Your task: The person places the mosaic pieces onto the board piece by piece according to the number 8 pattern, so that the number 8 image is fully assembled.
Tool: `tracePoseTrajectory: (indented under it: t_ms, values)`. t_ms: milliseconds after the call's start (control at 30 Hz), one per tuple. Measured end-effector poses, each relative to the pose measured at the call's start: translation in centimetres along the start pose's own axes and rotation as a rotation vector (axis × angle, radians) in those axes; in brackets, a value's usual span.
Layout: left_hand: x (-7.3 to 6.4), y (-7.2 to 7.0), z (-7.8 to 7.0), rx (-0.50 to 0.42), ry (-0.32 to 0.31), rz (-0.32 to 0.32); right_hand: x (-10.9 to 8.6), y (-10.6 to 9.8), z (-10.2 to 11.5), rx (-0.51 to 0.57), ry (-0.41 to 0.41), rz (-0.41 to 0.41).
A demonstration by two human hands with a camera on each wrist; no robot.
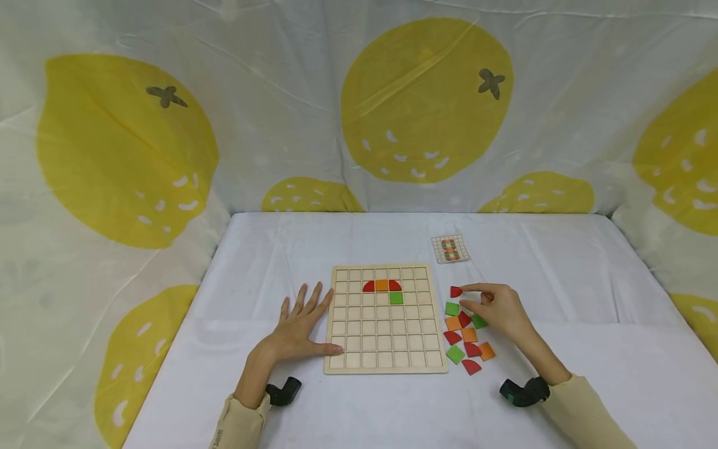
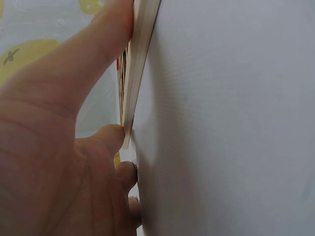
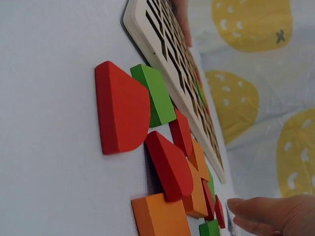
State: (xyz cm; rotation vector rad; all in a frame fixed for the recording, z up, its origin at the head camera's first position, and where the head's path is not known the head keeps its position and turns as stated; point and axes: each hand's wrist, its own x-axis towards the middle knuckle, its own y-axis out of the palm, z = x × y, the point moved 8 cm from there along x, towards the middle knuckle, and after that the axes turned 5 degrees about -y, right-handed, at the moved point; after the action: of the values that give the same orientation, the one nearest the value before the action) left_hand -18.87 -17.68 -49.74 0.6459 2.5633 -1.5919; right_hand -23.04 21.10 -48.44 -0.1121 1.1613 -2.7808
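Observation:
A wooden grid board (image 1: 387, 326) lies on the white table. In its upper rows sit two red quarter-round pieces (image 1: 368, 286), an orange square (image 1: 381, 285) between them, and a green square (image 1: 396, 297) under the right one. My left hand (image 1: 294, 330) is spread at the board's left side, thumb resting on the lower left corner and the index fingertip at the edge. To the right of the board, my right hand (image 1: 500, 310) has its index fingertip at a red quarter-round piece (image 1: 455, 291); thumb and index finger stand apart.
Loose red, green and orange pieces (image 1: 469, 335) lie in a cluster right of the board, some overlapping. A small pattern card (image 1: 450, 248) lies beyond the board's upper right corner. Lemon-printed cloth (image 1: 280, 125) hangs behind the table and along its sides.

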Motion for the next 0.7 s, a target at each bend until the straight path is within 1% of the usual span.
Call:
tracePoseTrajectory:
  t_ms: [233,400,500,567,700]
  values:
    - [0.0,0.0,0.1,0.003,0.004,-0.004,0.4,0.3,-0.5,-0.041,0.019,-0.021]
    - [0.0,0.0,0.1,0.002,0.009,-0.007,0.7,0.8,0.3,-0.055,0.016,-0.042]
    - [0.0,0.1,0.1,0.005,0.01,-0.008,0.9,1.2,0.9,-0.063,-0.01,-0.046]
    - [0.0,0.1,0.2,0.008,0.011,-0.008,1.1,1.4,1.2,-0.063,-0.027,-0.04]
    - [0.0,0.1,0.2,0.007,0.011,-0.006,1.1,1.6,1.3,-0.052,-0.032,0.008]
